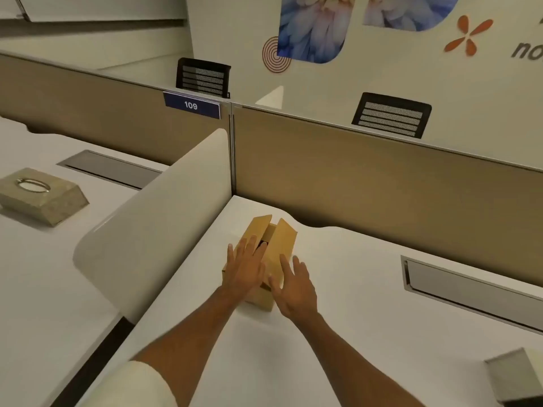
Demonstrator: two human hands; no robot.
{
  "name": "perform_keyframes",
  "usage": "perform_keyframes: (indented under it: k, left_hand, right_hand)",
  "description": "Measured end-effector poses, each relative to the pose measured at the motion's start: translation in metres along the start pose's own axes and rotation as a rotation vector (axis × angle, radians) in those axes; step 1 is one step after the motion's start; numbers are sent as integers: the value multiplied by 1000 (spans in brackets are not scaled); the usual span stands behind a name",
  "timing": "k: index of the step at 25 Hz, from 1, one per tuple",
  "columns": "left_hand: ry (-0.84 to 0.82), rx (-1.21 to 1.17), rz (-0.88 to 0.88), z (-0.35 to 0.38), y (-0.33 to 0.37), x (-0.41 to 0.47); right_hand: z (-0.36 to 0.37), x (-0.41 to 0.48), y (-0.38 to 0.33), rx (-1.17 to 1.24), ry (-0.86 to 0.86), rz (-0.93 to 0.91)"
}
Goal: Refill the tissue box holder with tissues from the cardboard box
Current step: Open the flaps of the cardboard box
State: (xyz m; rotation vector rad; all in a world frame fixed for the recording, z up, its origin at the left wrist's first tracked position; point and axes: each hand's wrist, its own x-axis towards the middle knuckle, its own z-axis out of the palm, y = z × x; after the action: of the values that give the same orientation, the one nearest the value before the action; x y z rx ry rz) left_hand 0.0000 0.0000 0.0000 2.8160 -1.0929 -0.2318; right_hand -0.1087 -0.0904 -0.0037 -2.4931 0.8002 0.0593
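An open-plan office: white surface (352, 289) fenced by tan partitions (382, 177), with a curved white divider (164, 218) to the left. Beyond that divider, on the neighbouring surface near its left edge, sits the stone-look tissue box holder (44, 195), well apart from everything else. The cardboard box (271, 245) stands near the back left corner of the surface, its top flaps raised. The left hand (245, 267) lies flat on the left flap, fingers (249, 245) spread and gripping nothing; the right hand (296, 286) hovers open against the near right side. Pressing the flap could tip or slide the light box, or crush it shut; its contents are hidden.
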Motion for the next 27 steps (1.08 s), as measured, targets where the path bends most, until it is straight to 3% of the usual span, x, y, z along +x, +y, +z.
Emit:
perform_keyframes:
  k: [6, 10, 16, 20, 22, 24, 27]
  left_hand:
    - [-70, -211, -27, 13, -27, 27]
    - [-133, -366, -17, 20, -39, 30]
    - [35, -657, 50, 1, -73, 28]
    - [105, -534, -58, -4, -102, 33]
    - [142, -473, -115, -2, -107, 34]
    - [147, -356, -147, 3, -112, 37]
    - [-10, -61, -169, 9, -113, 42]
  right_hand:
    - [12, 36, -20, 55, -37, -55]
    - [23, 48, -28, 125, -60, 6]
    - [12, 49, -16, 432, 195, -48]
    - [-2, 48, 21, 738, 229, 6]
    - [-4, 47, 40, 772, 261, 95]
    - [-2, 48, 59, 693, 272, 150]
    - [3, 50, 75, 460, 206, 176]
